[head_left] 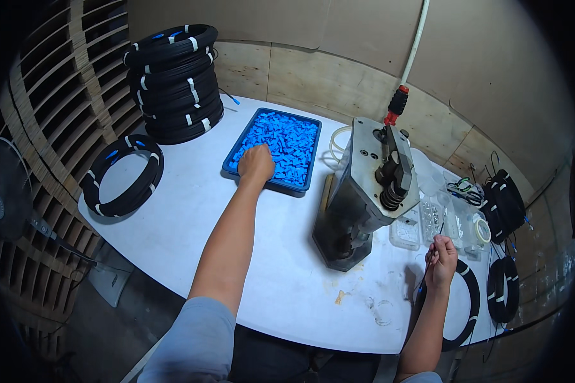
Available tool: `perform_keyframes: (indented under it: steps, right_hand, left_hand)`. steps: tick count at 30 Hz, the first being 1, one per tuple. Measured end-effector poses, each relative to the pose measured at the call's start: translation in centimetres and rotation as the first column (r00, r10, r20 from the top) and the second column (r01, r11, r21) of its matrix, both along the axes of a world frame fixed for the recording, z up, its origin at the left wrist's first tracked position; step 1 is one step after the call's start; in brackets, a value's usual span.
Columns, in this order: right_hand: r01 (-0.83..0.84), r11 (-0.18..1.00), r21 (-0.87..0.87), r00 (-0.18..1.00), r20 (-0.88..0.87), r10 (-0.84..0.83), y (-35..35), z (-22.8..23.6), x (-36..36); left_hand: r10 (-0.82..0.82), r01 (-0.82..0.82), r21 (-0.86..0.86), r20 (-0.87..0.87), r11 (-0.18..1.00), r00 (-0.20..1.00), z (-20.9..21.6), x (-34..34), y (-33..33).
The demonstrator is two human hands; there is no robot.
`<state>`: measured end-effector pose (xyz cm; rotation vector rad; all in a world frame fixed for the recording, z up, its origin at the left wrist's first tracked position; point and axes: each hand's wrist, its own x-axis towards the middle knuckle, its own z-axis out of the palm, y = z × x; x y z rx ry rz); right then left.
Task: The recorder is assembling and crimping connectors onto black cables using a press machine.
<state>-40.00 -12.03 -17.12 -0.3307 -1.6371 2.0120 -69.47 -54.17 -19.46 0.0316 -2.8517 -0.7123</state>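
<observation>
My left hand (257, 164) reaches into a dark blue tray (289, 187) filled with small blue plastic connector pieces (291, 143). Its fingers are curled down among the pieces at the tray's near left side, and the fingertips are hidden, so what they grip does not show. On the right, my right hand (442, 262) is closed around a thin black cable (424, 276), whose end sticks up past the fingers. Beside that forearm lies a black cable coil (471, 300) bound with white tape.
A metal press (358, 191) with a hose stands between my hands. Taped black cable coils form a tall stack (176, 89) at back left, with a single coil (94, 191) before it. Clear parts boxes (406, 233) and a tape roll (482, 231) sit at right.
</observation>
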Motion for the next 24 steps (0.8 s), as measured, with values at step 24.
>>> perform_keyframes:
  steps: [24]
  right_hand:
    - [-0.022, 1.000, 0.002, 1.000, -0.009, 0.022, -0.3, -0.4, -0.2]
  left_hand:
    - [-0.141, 0.398, 0.525, -0.462, 0.753, 0.876, 1.2, -0.5, -0.3]
